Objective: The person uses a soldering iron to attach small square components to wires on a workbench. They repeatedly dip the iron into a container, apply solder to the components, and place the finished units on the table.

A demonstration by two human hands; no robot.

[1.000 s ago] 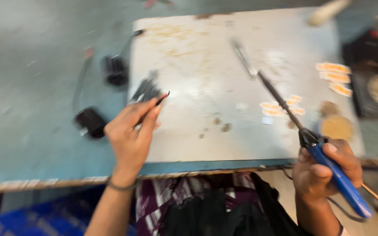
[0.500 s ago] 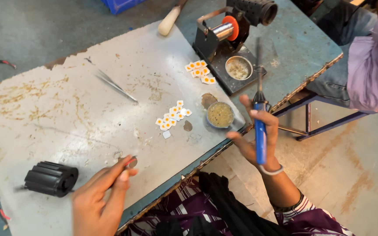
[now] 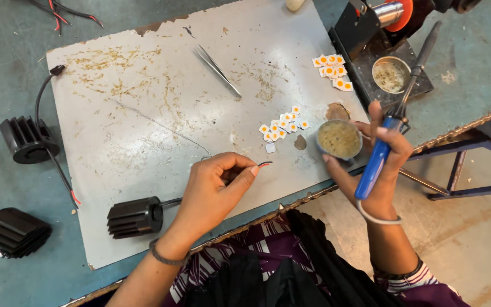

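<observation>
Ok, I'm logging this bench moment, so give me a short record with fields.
left hand: pinches a thin wire by its end
right hand: holds a blue-handled soldering iron, fingers touching a small round tin
near the tin: small white and orange chips
surface: grey mat
also there: tweezers, black finned heat sink
</observation>
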